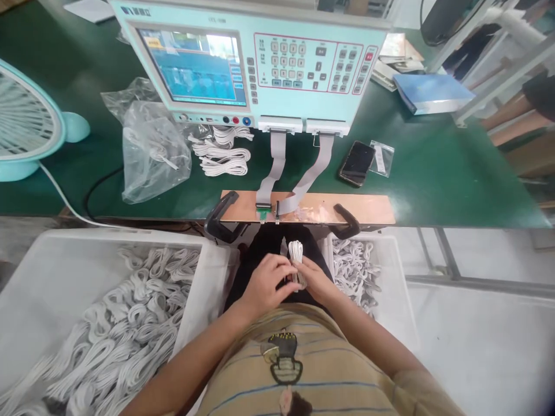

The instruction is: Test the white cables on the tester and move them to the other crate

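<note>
Over my lap, a small folded bundle of white cable [296, 252] stands upright between my hands. My right hand [315, 279] is closed around it from the right side. On the other side, my left hand [272, 281] curls its fingers and thumb against the bundle; its fingertips look pinched, and what lies between them is too small to make out. Just beyond, on a copper-coloured board [364, 209] at the table edge, a small green circuit board [263, 214] joins a grey ribbon cable [276, 164]. A second ribbon cable [318, 164] ends at a connector beside it.
A tester with a screen [199, 66] stands on the green table [451, 167]. Clamps [223, 216] grip the board. White bins of cable bundles [130, 323] [355, 268] flank my legs. A fan [30, 115], plastic bag [151, 150], phone [356, 163] and blue box [433, 92] lie around.
</note>
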Tool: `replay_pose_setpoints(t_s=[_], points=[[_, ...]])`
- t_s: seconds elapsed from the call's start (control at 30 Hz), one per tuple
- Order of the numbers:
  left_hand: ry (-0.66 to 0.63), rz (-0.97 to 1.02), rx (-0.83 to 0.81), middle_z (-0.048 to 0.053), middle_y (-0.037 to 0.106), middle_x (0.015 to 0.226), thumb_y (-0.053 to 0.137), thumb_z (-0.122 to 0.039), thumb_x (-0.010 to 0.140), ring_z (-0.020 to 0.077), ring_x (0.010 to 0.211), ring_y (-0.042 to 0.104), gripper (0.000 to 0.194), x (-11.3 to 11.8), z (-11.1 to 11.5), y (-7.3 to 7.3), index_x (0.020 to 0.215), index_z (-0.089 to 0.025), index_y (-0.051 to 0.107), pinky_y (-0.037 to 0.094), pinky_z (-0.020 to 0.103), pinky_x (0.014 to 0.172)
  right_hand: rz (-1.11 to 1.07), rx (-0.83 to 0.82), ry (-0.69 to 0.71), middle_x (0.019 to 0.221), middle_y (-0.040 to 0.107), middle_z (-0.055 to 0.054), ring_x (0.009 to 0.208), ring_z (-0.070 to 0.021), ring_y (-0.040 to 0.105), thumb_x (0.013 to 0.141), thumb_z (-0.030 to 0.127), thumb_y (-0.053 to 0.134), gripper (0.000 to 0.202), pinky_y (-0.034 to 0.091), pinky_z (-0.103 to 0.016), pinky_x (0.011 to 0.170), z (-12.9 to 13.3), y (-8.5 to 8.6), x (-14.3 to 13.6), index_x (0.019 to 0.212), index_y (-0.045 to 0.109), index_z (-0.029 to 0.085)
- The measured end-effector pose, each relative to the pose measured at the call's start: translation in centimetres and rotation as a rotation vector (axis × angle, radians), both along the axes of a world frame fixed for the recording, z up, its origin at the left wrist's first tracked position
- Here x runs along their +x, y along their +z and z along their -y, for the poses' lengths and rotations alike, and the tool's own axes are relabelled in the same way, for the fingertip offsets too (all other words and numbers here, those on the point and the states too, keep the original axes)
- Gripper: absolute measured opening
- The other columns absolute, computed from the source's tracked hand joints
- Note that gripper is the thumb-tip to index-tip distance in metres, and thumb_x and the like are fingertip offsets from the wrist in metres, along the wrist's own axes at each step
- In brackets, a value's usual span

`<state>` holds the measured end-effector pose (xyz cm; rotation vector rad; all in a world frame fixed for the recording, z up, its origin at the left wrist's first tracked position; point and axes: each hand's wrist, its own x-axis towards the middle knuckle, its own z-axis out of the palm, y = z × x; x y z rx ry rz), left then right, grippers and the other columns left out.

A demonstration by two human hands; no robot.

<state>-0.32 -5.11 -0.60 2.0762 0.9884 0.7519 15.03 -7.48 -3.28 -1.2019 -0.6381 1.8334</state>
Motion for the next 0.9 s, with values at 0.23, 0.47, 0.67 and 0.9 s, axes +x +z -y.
replay_pose_setpoints(t_s=[0.23,0.47,0.67,0.9], points=[[-0.169,-0.057,0.0,0.008,0.058,0.093,0.043,-0.021,0.085,0.0191,0.09,0.051,0.017,-0.2,0.7,-1.0,0.091,-0.019,0.059,0.042,0.035,0.083,0.035,-0.06,0.015,0.071,0.055,-0.001,0.062,-0.0113,0.05,0.07,0.051,0.061,0.038,0.04,-0.023,0.055,-1.0,-1.0,-0.4,0.086,0.06,0.016],[0.376,0.398,-0.557,0.001,0.054,0.075,0.041,-0.033,0.086,0.0118,0.067,0.05,0.02,-0.1,-1.0,-1.7,0.081,-0.018,0.051,0.042,0.024,0.066,0.862,0.706,0.041,0.111,0.049,-0.012,0.101,-0.0217,0.049,0.081,0.034,0.054,0.04,0.041,-0.038,0.087,-1.0,-0.4,-0.1,0.118,0.051,0.022],[0.529,0.622,-0.727,-0.002,0.051,0.067,0.052,-0.036,0.078,0.0089,0.06,0.047,0.02,0.7,-1.7,-2.3,0.073,-0.017,0.052,0.039,0.02,0.06,0.814,1.023,0.407,0.083,0.061,-0.007,0.074,-0.0161,0.055,0.086,0.029,0.046,0.025,0.045,-0.029,0.07,-3.0,2.0,0.3,0.106,0.06,0.022],[0.556,0.49,-0.54,-0.002,0.055,0.066,0.053,-0.034,0.078,0.0091,0.06,0.051,0.019,0.5,-2.8,-1.5,0.074,-0.016,0.057,0.042,0.019,0.058,0.605,0.742,0.197,0.07,0.055,-0.001,0.064,-0.0126,0.049,0.085,0.032,0.044,0.021,0.04,-0.024,0.063,-5.4,2.4,-0.9,0.081,0.059,0.019]])
